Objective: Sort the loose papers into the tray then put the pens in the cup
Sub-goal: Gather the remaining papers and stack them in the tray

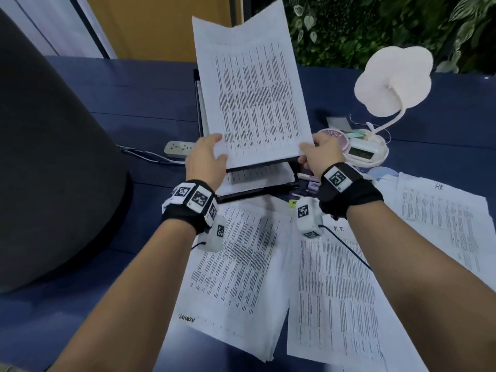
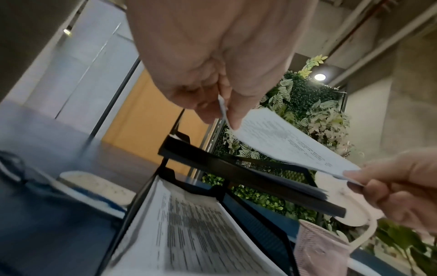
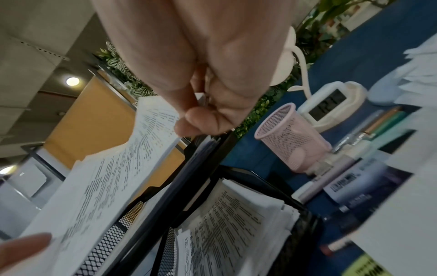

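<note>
Both hands hold a printed stack of papers [image 1: 255, 95] above the upper tier of a black mesh tray [image 1: 257, 191]. My left hand [image 1: 206, 157] pinches the stack's near left corner [image 2: 223, 112], and my right hand [image 1: 319, 151] pinches the near right corner [image 3: 201, 99]. The tray's lower tier [image 3: 236, 224] holds printed sheets. More loose papers [image 1: 241, 264] lie spread on the blue table in front of me. A pink mesh cup [image 3: 290, 138] stands just right of the tray. Pens [image 3: 354, 140] lie on the table beside the cup.
A white desk lamp [image 1: 391, 81] with a clock base [image 1: 362, 154] stands at the right behind the cup. A power strip [image 1: 178, 149] and cable lie left of the tray. A large dark grey object [image 1: 48, 157] fills the left side. More sheets [image 1: 442, 218] lie far right.
</note>
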